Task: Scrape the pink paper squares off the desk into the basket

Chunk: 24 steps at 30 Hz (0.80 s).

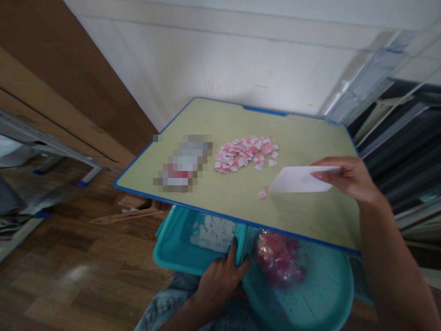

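Observation:
My right hand pinches a white flat scraper, tilted with its lower left edge at the tabletop. Just off that edge lie a couple of small pink and white pieces. Farther back, a loose pile of pink and white square flakes is spread on the pale yellow folding table. Below the table's front edge, my left hand is closed on the right rim of a teal plastic tub. Inside that tub lie white flat pieces.
A blurred-out rectangular item lies on the table's left part. Beside the tub, a clear bag of pink-red contents rests on a round teal lid or stool. A white wall panel stands behind, and a cardboard box at left.

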Tool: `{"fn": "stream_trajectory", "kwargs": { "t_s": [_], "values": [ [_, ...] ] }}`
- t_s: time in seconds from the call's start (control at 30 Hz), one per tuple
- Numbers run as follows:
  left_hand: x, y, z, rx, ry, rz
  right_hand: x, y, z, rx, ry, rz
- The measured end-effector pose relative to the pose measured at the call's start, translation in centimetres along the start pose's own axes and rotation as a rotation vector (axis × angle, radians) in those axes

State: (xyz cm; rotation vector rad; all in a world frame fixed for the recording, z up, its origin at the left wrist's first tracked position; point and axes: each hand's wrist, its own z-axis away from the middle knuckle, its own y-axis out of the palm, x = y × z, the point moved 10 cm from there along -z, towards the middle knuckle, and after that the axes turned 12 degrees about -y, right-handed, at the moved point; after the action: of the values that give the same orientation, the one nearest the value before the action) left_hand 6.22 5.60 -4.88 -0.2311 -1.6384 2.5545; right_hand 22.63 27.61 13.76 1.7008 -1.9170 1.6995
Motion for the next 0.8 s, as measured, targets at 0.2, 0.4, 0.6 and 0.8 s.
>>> {"fn": "stream_trajectory", "kwargs": {
  "t_s": [0.2,0.4,0.6,0.8],
  "values": [
    [0.0,0.0,0.0,-0.003,0.0,-0.005,0.0,0.4,0.0,0.031,0.038,-0.029],
    [0.0,-0.1,0.0,-0.009,0.003,-0.008,0.6,1.4,-0.2,0.08,0.0,-0.009],
    [0.0,0.1,0.0,-0.009,0.009,-0.009,1.4,2.7,-0.7,0.1,-0.086,0.055],
    [0.0,0.0,0.1,-0.014,0.013,-0.007,2.5,2.2,-0.9,0.018,-0.154,0.099]
  ]
}}
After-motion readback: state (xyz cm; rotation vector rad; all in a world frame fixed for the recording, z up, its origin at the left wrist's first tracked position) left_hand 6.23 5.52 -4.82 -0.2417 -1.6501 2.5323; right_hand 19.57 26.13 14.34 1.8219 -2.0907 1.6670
